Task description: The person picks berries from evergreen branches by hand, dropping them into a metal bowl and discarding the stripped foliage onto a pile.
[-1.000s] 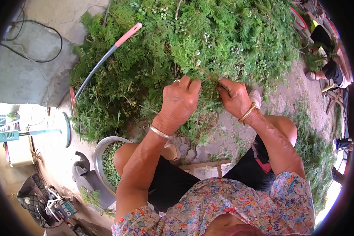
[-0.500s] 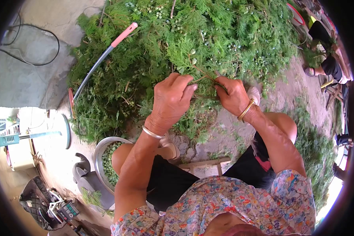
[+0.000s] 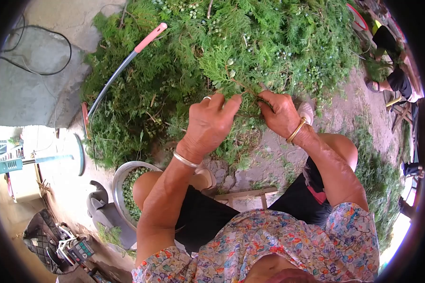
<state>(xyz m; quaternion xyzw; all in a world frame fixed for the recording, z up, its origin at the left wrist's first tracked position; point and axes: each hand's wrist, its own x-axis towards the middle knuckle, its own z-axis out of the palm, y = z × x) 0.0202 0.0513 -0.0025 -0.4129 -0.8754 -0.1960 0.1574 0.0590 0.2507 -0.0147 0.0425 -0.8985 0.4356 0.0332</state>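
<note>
A green conifer branch (image 3: 229, 75) with small round cones is pinched between the thumb and fingers of my right hand (image 3: 279, 112). My left hand (image 3: 211, 121) is closed at the branch's left side; what its fingertips hold is too small to make out. Both hands are above the near edge of a large heap of cut greenery (image 3: 269, 42). A metal bowl (image 3: 119, 178) of small green cones stands beside my left knee, partly hidden by it.
A bow saw (image 3: 127, 60) with a pink handle lies on the heap. At the left are a grey slab (image 3: 26, 94) with a black cable, a fan (image 3: 78, 155) and a bag (image 3: 42, 236). Another person's leg (image 3: 396, 85) shows at the right.
My left hand has shifted slightly right and down, its thumb and fingers now nearer my right hand. My right hand keeps its hold on the branch.
</note>
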